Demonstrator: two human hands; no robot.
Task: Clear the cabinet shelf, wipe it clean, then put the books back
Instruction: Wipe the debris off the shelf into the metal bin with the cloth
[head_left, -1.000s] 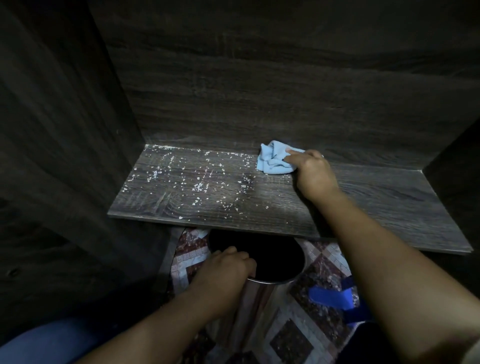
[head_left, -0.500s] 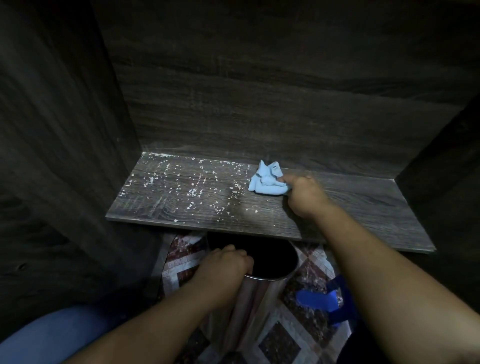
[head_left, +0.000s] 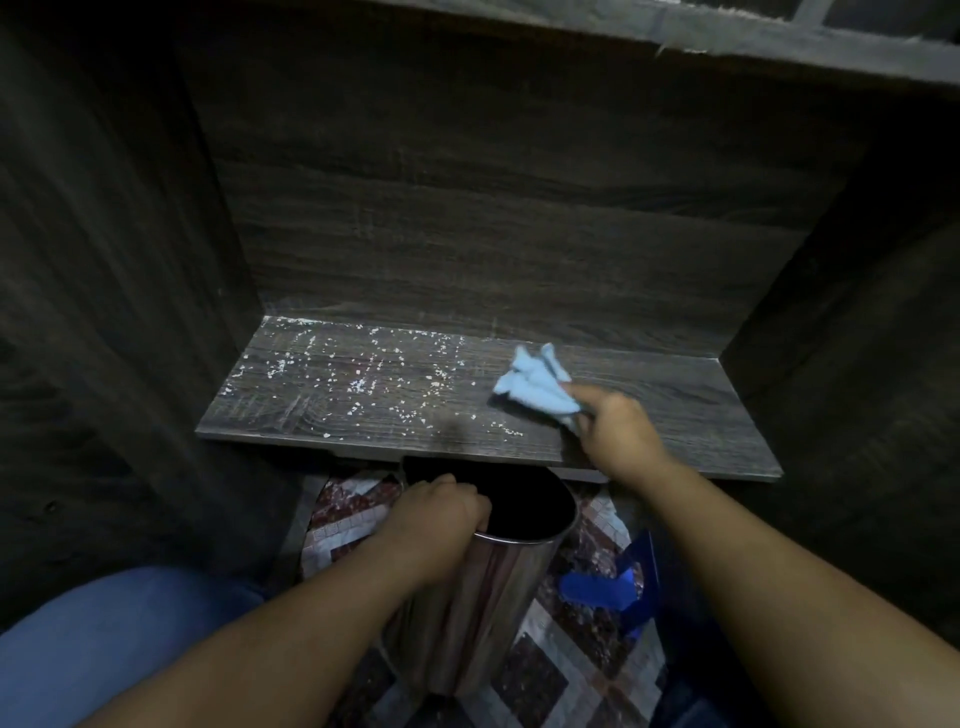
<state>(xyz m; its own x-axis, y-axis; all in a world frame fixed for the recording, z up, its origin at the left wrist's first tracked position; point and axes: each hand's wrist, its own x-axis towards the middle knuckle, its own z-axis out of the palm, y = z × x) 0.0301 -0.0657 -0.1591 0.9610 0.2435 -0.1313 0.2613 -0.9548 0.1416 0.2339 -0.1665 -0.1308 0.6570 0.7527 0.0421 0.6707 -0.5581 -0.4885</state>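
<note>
the dark wood shelf (head_left: 706, 415) has lots of little white crumbs (head_left: 363, 385) on its left and middle parts. a crumpled blue cloth (head_left: 535, 391) lies on the right part. below is a tiled floor (head_left: 550, 670) with brown and grey squares. a shiny metal bin (head_left: 493, 597) leans over it, and a blue thing (head_left: 597, 590) lies just beside the bin.

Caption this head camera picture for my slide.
Right hand holds a crumpled light-blue cloth on a crumb-strewn dark wooden shelf; left hand grips a shiny metal bin below.

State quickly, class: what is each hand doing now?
Left hand: grips the rim of the metal bin.
Right hand: grips the blue cloth on the shelf.
</note>
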